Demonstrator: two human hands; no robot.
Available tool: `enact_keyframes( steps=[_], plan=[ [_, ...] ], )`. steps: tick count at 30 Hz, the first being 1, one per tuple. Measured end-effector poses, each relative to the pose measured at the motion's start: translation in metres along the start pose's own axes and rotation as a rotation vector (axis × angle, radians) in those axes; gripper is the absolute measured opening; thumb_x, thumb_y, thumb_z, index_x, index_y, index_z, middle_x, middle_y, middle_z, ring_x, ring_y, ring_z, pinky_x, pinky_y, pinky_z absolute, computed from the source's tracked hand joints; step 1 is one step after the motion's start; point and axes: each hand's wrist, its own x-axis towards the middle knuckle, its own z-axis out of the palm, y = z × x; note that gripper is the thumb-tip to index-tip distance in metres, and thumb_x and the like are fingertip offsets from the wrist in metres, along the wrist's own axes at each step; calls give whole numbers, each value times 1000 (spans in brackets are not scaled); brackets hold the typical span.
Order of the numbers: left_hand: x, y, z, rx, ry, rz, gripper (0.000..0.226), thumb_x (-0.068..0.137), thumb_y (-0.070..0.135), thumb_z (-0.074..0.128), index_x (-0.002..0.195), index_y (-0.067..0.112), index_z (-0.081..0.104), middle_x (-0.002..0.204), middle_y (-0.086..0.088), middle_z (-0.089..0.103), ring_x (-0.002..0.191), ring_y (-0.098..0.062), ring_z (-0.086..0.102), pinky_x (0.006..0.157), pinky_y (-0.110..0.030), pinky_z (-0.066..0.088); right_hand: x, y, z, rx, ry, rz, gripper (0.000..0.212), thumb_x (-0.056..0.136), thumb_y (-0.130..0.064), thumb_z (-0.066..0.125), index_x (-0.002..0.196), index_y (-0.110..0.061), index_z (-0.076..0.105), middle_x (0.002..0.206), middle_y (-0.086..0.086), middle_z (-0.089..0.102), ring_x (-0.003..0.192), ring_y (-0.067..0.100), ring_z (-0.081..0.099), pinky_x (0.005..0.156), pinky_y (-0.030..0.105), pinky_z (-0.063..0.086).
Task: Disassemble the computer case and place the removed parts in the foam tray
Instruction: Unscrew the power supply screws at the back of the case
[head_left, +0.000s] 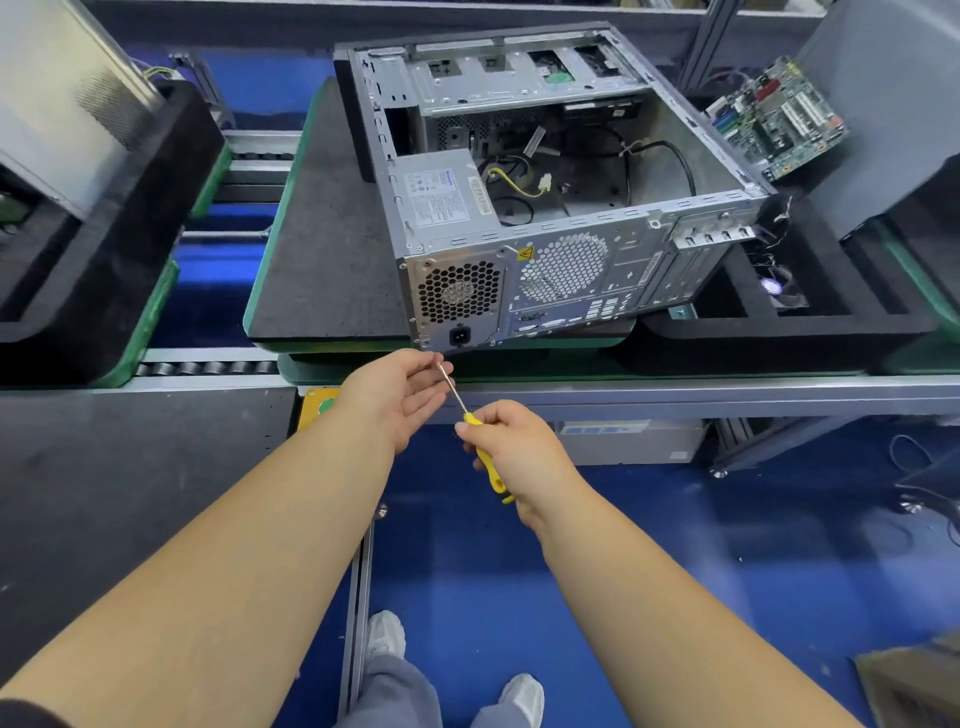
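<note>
An open grey computer case (613, 270) lies on its side on a dark mat (322, 260), rear panel toward me. The power supply (441, 195) sits inside at the near left, with loose cables beside it. My right hand (511, 441) grips the yellow handle of a screwdriver (485, 457). Its shaft points up-left to my left hand (402, 387), whose fingertips pinch at the tip, just below the case's lower rear corner. Whether a screw sits at the tip is too small to tell. A black foam tray (779, 322) at the right holds a small fan (782, 291).
A green motherboard (774, 117) leans at the far right behind the tray. Another foam tray (119, 208) with a metal panel stands at the left on the roller conveyor. A grey bench top (130, 467) lies at lower left; blue floor and my shoes are below.
</note>
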Motion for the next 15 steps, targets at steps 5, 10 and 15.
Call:
enact_keyframes(
  steps=[5, 10, 15],
  plan=[
    [-22, -2, 24, 69, -77, 66, 14, 94, 18, 59, 94, 10, 70, 79, -1, 76, 74, -12, 74, 64, -23, 55, -11, -1, -38, 123, 24, -47, 7, 91, -24, 55, 89, -20, 60, 76, -3, 65, 64, 13, 56, 64, 31, 43],
    [-65, -12, 88, 312, -237, 168, 20, 94, 18, 58, 81, 7, 68, 58, 1, 65, 57, -11, 65, 55, -20, 49, -32, -22, -98, 243, 110, -161, 18, 80, -32, 66, 88, -17, 60, 64, -3, 56, 48, 11, 41, 49, 26, 36],
    [-105, -19, 153, 461, -428, 290, 10, 87, 20, 64, 85, 10, 67, 55, 3, 54, 52, -9, 56, 56, -19, 47, -56, -46, -159, 246, 175, -306, 8, 92, -19, 64, 98, -15, 66, 51, -13, 60, 42, 5, 42, 45, 21, 36]
  ],
)
